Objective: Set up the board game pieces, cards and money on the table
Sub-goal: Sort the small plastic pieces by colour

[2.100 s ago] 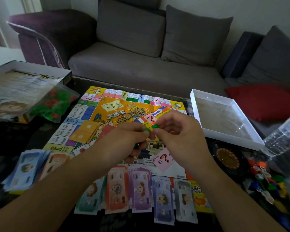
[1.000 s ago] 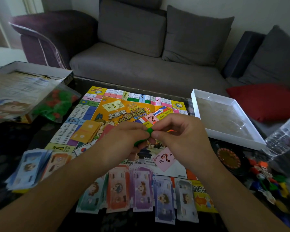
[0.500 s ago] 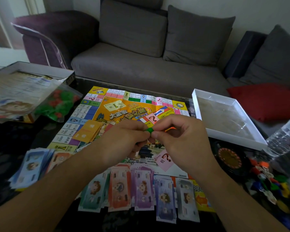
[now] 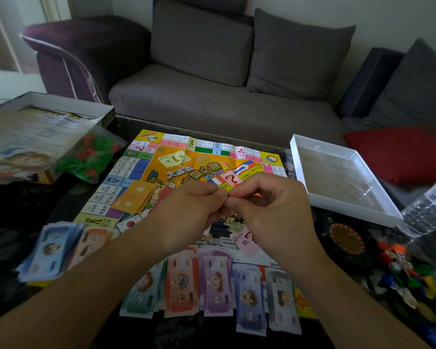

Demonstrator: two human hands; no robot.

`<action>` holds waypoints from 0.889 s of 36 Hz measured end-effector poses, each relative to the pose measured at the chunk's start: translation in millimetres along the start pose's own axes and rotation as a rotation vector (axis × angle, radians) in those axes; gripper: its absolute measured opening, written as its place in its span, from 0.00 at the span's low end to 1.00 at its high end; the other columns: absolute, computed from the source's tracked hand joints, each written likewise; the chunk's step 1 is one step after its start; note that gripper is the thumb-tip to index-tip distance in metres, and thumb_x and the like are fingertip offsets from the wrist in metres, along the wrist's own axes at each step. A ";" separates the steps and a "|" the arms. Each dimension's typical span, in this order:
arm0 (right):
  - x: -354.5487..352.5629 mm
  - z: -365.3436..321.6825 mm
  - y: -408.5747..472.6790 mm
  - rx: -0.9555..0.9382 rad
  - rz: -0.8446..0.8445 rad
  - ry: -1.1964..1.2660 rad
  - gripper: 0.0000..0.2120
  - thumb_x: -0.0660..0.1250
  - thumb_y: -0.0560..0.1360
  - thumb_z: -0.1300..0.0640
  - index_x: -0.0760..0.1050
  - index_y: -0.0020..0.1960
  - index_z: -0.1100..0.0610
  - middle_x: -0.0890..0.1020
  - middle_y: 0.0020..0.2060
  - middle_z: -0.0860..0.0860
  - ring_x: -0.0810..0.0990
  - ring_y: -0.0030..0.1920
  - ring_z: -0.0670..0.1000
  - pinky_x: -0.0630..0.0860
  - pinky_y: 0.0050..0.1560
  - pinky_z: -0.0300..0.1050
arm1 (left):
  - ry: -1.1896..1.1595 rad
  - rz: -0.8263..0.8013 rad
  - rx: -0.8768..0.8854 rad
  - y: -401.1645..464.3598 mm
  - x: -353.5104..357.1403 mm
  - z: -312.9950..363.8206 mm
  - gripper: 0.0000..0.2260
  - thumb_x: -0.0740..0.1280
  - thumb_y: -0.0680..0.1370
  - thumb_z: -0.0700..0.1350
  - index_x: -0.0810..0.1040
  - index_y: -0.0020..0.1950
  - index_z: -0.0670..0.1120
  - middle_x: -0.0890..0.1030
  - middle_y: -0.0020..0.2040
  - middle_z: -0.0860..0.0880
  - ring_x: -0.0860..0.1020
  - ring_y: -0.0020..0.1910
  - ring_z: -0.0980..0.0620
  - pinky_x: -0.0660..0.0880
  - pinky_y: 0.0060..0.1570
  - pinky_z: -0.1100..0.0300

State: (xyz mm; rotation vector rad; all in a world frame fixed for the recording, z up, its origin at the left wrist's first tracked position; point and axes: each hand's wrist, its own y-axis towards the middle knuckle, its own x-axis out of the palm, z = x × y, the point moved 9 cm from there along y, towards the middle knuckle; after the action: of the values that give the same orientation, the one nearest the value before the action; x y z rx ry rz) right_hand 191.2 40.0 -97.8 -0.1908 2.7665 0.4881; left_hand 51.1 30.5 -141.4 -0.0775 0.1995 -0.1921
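Single view only: head-worn wide-angle camera, looking forward and steeply down over the dark glossy surface point(image 4: 23, 210). Both forearms enter from the bottom edge; the hands point(image 4: 227, 205) meet close to the lens at frame centre. The colourful paper game board point(image 4: 186, 159) fills the middle ground, seen from its near side. The far field reaches the grey fabric sofa point(image 4: 212, 96) facing the camera. Straight edges bow toward the frame borders. No second view, so no shared area.
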 end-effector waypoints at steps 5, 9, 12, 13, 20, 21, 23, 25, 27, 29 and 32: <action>-0.5 -2.5 -0.5 0.010 -0.002 -0.016 0.08 0.78 0.72 0.70 0.85 0.40 0.58 0.87 0.36 0.49 0.88 0.41 0.50 0.86 0.45 0.45 | -0.034 -0.016 0.008 -0.3 0.4 -0.2 0.18 0.59 0.87 0.47 0.80 0.43 0.39 0.66 0.33 0.45 0.61 0.27 0.53 0.60 0.27 0.62; -0.7 -3.2 -1.2 0.011 0.000 -0.029 0.07 0.78 0.73 0.69 0.86 0.42 0.57 0.87 0.38 0.49 0.88 0.42 0.49 0.85 0.45 0.43 | -0.084 -0.027 -0.044 0.2 2.2 -3.6 0.18 0.59 0.86 0.48 0.76 0.43 0.38 0.64 0.34 0.42 0.60 0.28 0.51 0.58 0.28 0.59; 4.2 -2.8 -4.5 0.027 -0.017 -0.030 0.11 0.79 0.72 0.67 0.87 0.49 0.53 0.87 0.41 0.48 0.87 0.44 0.49 0.85 0.49 0.45 | -0.242 -0.022 -0.176 1.8 5.0 -11.2 0.18 0.60 0.85 0.52 0.72 0.40 0.43 0.65 0.30 0.48 0.59 0.24 0.54 0.57 0.26 0.64; 6.0 -2.7 -5.2 0.034 -0.030 -0.020 0.13 0.79 0.72 0.67 0.87 0.52 0.52 0.87 0.42 0.48 0.87 0.45 0.48 0.85 0.50 0.44 | -0.301 -0.013 -0.203 1.8 5.2 -11.7 0.18 0.60 0.85 0.53 0.70 0.40 0.44 0.65 0.30 0.48 0.59 0.23 0.54 0.57 0.26 0.65; -1.1 -2.7 -3.0 0.068 -0.007 0.105 0.13 0.77 0.73 0.69 0.87 0.51 0.53 0.88 0.42 0.49 0.88 0.45 0.48 0.85 0.52 0.44 | -0.374 -0.015 -0.207 2.6 8.0 -5.4 0.17 0.60 0.85 0.52 0.71 0.41 0.44 0.64 0.30 0.50 0.57 0.25 0.54 0.56 0.27 0.64; -1.2 -2.6 -2.8 0.068 -0.005 0.108 0.13 0.76 0.74 0.70 0.87 0.50 0.53 0.89 0.42 0.48 0.88 0.45 0.48 0.85 0.52 0.43 | -0.378 -0.011 -0.206 2.9 8.1 -6.5 0.17 0.60 0.85 0.52 0.72 0.40 0.44 0.64 0.30 0.50 0.57 0.26 0.53 0.56 0.27 0.64; -0.6 -1.9 -2.2 0.069 -0.009 0.101 0.13 0.75 0.75 0.70 0.87 0.49 0.53 0.89 0.42 0.48 0.88 0.45 0.48 0.85 0.51 0.43 | -0.381 -0.006 -0.209 2.8 8.1 -9.2 0.18 0.60 0.85 0.53 0.73 0.38 0.44 0.64 0.30 0.50 0.57 0.26 0.53 0.55 0.27 0.63; -0.2 0.2 -1.3 0.076 -0.007 0.111 0.11 0.75 0.75 0.70 0.87 0.49 0.55 0.89 0.42 0.49 0.88 0.44 0.49 0.85 0.50 0.45 | -0.383 -0.016 -0.202 2.4 8.8 -8.6 0.18 0.60 0.84 0.53 0.73 0.39 0.45 0.63 0.30 0.50 0.57 0.26 0.53 0.54 0.28 0.62; -1.2 2.1 -0.2 0.082 0.007 0.125 0.08 0.74 0.76 0.69 0.86 0.49 0.57 0.88 0.41 0.51 0.88 0.43 0.51 0.85 0.46 0.44 | -0.394 -0.032 -0.197 1.4 9.7 -7.0 0.17 0.59 0.84 0.52 0.73 0.40 0.45 0.62 0.30 0.50 0.55 0.27 0.52 0.53 0.29 0.61; -3.2 3.1 0.5 0.084 0.028 0.135 0.06 0.74 0.76 0.68 0.86 0.48 0.58 0.88 0.41 0.51 0.87 0.42 0.51 0.84 0.43 0.43 | -0.412 -0.036 -0.200 0.2 9.1 -6.3 0.16 0.58 0.84 0.52 0.73 0.42 0.44 0.60 0.31 0.50 0.54 0.27 0.52 0.52 0.29 0.61; -5.5 6.1 0.9 0.108 0.042 0.116 0.06 0.74 0.77 0.67 0.86 0.47 0.57 0.88 0.40 0.51 0.86 0.39 0.51 0.84 0.42 0.43 | -0.449 -0.030 -0.194 -0.1 7.2 -5.4 0.13 0.58 0.84 0.50 0.75 0.48 0.43 0.58 0.31 0.49 0.53 0.27 0.52 0.52 0.27 0.61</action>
State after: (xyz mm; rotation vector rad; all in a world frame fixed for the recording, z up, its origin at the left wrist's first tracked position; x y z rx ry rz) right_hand 198.0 43.3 -101.0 -0.1400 2.9058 0.3473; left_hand 56.9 28.6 -148.1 -0.3125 -0.2318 -0.1801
